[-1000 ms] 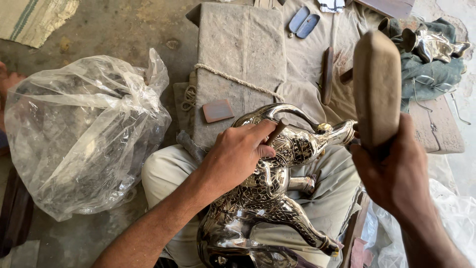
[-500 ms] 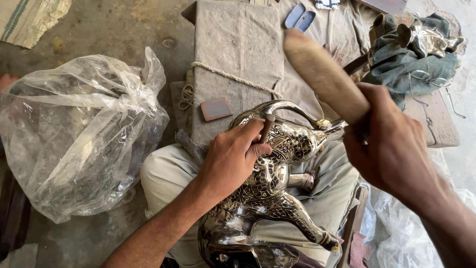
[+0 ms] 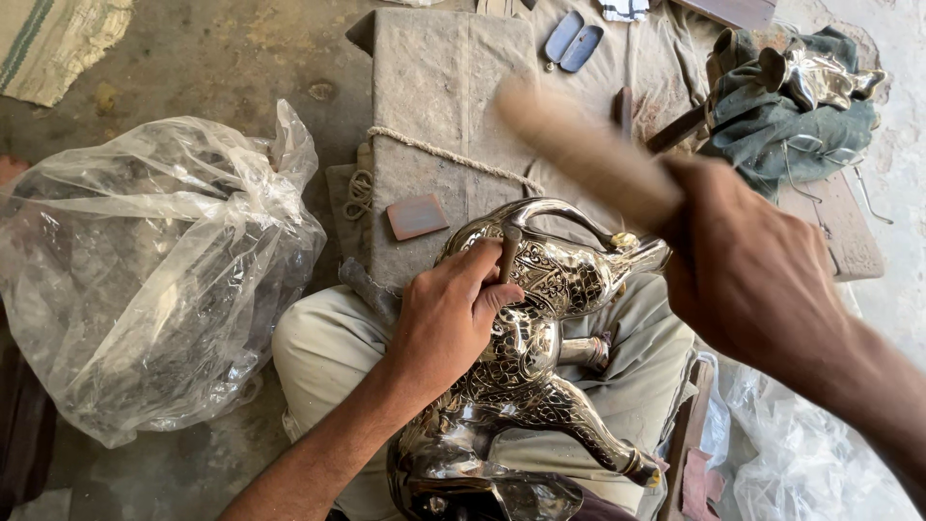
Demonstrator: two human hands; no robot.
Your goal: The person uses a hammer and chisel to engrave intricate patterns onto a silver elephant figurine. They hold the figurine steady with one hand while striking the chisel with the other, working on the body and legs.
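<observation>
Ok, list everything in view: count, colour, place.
metal animal figure: 1, silver, engraved, on the lap
punch tool: 1, dark, against the figure
wooden mallet: 1, tan, blurred, above the figure
plastic bag: 1, clear, on the floor at left
padded block: 1, grey, roped, ahead of the knees
small flat tile: 1, reddish, on the block
cloth bundle: 1, green, top right
left hand: on the figure, holding the punch
right hand: gripping the mallet

Engraved silver animal figure (image 3: pixel 526 376) lying across lap.
Legs pointing right, curved horn up; blurred wooden mallet (image 3: pixel 588 154) raised above.
</observation>
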